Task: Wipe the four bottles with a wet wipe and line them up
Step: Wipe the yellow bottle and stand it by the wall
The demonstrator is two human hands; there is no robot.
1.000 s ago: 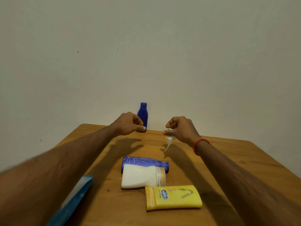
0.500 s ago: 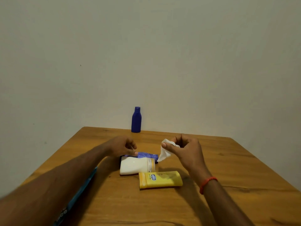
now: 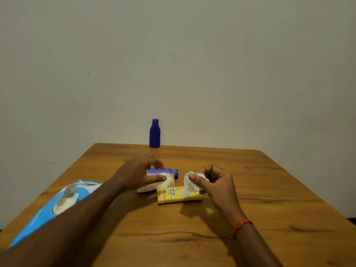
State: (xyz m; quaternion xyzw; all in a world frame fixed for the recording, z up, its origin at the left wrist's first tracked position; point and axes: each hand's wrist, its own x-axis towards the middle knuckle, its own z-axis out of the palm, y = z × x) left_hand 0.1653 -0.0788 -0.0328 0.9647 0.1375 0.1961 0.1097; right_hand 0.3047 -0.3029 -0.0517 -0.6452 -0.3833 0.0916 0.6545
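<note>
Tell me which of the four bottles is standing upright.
The dark blue bottle at the table's far edge by the wall. The purple bottle, white bottle and yellow bottle all lie on their sides, near the hands.

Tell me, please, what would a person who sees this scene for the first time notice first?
Probably the dark blue bottle, standing upright and alone at the table's far edge by the wall. Next, the two hands in the middle: the right hand pinches a white wipe, and the left hand reaches onto three bottles lying together.
</note>
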